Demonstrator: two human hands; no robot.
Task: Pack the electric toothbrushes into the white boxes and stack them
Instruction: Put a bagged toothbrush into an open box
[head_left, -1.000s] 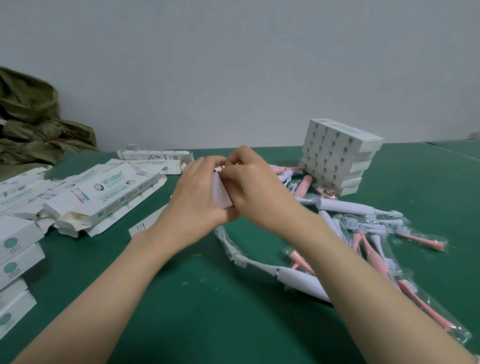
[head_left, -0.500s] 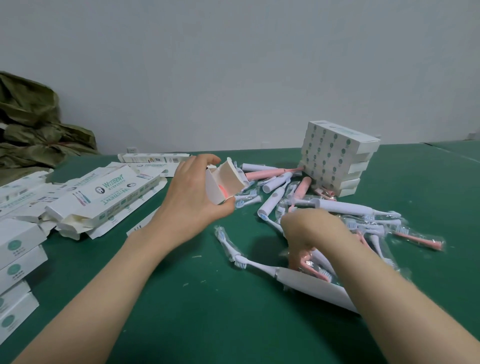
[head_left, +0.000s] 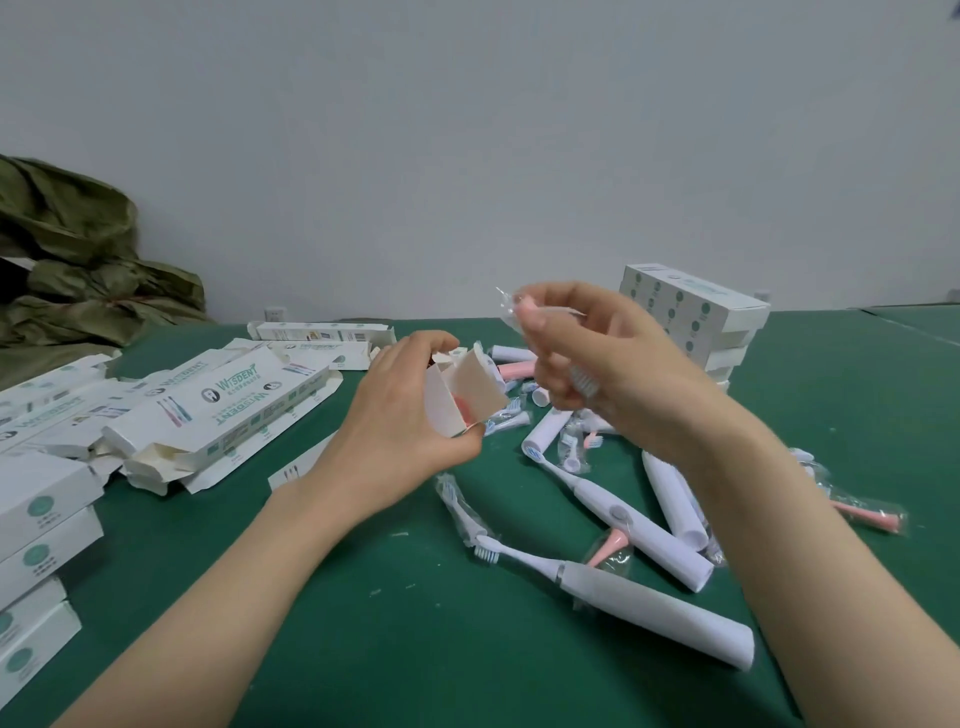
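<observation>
Electric toothbrushes (head_left: 654, 618) lie scattered on the green table (head_left: 363, 649), with a stack of white boxes (head_left: 696, 317) behind them. The left hand (head_left: 395, 436) grips an open box (head_left: 462, 400) with something pink inside. Just beside it, the right hand (head_left: 613, 374) pinches a plastic-wrapped brush head (head_left: 583, 383).

Open box (head_left: 467, 395): white carton, end flaps splayed, something pink inside; held tilted in the left grip (head_left: 395, 426), above the worktop (head_left: 363, 623).
Brush head (head_left: 583, 383): white bristles, clear wrapper; pinched in the right grip (head_left: 613, 374), just beside the box's open end.
White toothbrushes (head_left: 649, 608): two with heads fitted, lying flat at near right, angled across each other's line.
Loose handles (head_left: 675, 504): white and pink, piled behind them.
Wrapped heads (head_left: 862, 514): scattered among the pile.
Packed stack (head_left: 691, 317): green-dotted white boxes, far right, slightly skewed.
Empty boxes (head_left: 228, 410): heaped at left, ends open.
Closed boxes (head_left: 41, 509): stacked at the left edge.
</observation>
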